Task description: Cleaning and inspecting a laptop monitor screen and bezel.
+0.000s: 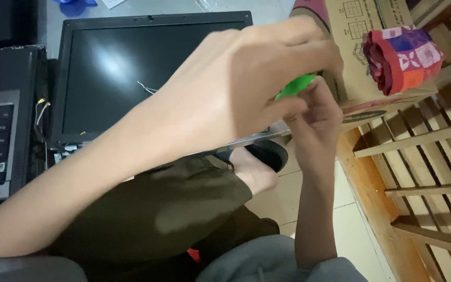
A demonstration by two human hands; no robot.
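Both hands pinch a small green plastic piece (294, 85), left hand (246, 83) over right hand (314, 112), just beyond the laptop screen (131, 73) — looks light, stiff, best gripped by its edges.

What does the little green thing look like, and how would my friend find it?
Start at the big dark laptop screen, then look right to where the left hand and right hand meet. The green thing peeks out between them, the only bright green here.

Both hands hide most of the green object (294, 86).
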